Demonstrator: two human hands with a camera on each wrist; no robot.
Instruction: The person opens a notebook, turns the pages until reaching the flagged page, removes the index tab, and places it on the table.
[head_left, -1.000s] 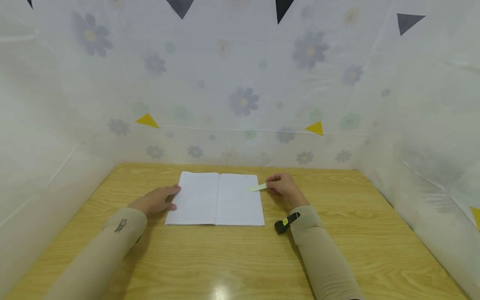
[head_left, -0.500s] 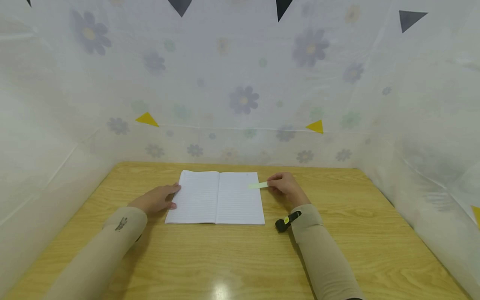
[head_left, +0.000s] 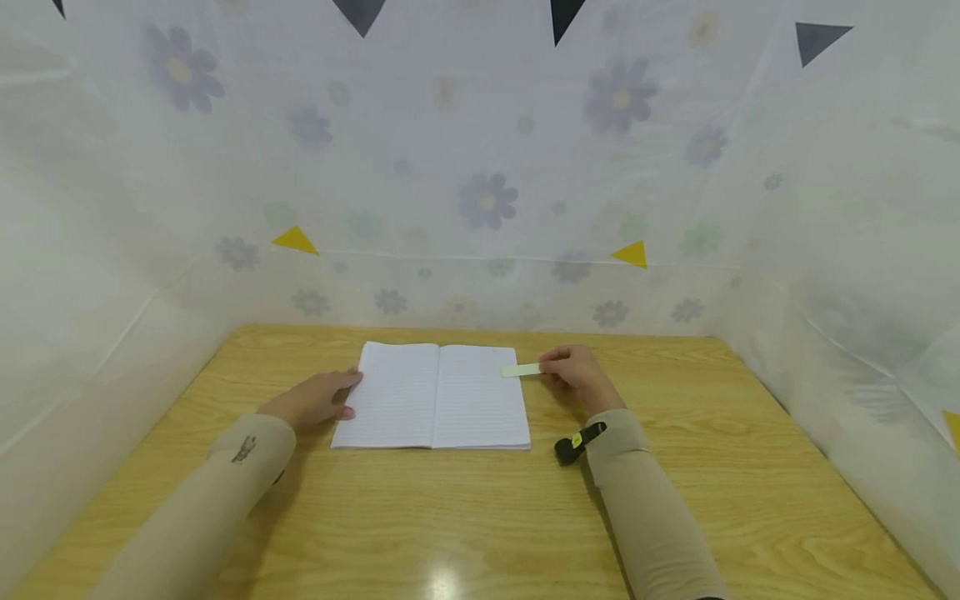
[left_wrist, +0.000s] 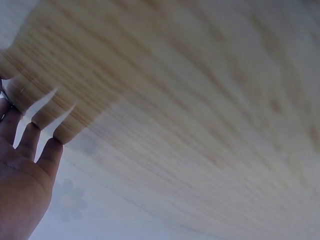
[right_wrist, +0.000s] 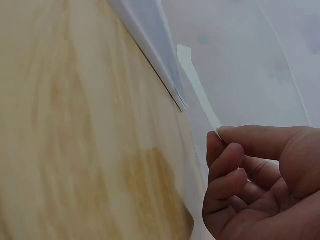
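Notebook [head_left: 431,398] lies open and flat on the wooden bench [head_left: 465,517], spine running away from the person, its lined pages side by side. The left hand [head_left: 311,402] rests with relaxed, loosely spread fingers on the bench, touching the left page's outer edge. The right hand [head_left: 573,375] pinches one end of a pale green paper strip [head_left: 521,370] between thumb and fingertips; the strip's long axis runs crosswise, its free end over the right page's far corner.

Glossy, wood-grained desk [head_left: 465,517]; matt ruled-paper notebook [head_left: 432,398]; thin pale-green paper strip [head_left: 521,370]; translucent flower-printed plastic sheeting [head_left: 480,167] behind the desk.
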